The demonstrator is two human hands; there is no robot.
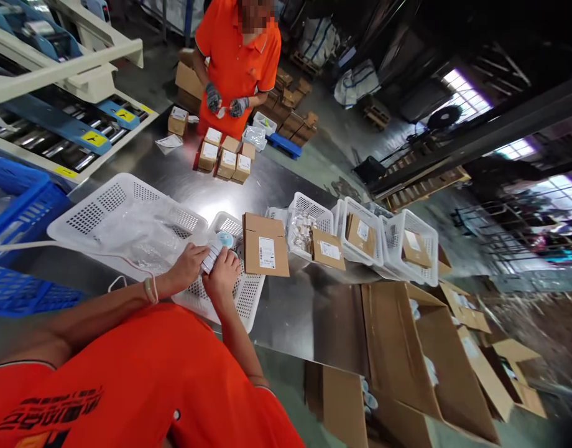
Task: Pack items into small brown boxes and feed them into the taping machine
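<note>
Seen from the wearer's head, two bare hands meet left of centre. The left hand [189, 269] and right hand [223, 274] both have their fingers closed on a small white item [212, 256] with printed lines too small to read, above a white basket [249, 298]. Just beside it is a round, light-blue-topped piece [225, 239].

Writing: dark characters cross the wearer's orange shirt [141, 379], not legible here. One white label [267, 252] is on the folded brown cardboard [279, 249] at centre; its print is unreadable. Two yellow stickers with black marks [94, 138] are on the roller conveyor [81, 158], upper left.

A larger white basket [87, 218] holding clear plastic [141, 230] lies to the left. At least three more white baskets [410, 274] line the right side of the metal table [295, 311]. Across it, a person in orange [239, 68] wears two grey gloves [239, 107], behind a group of small labelled cartons [227, 163]. Open cardboard boxes [398, 348] fill the lower right.
</note>
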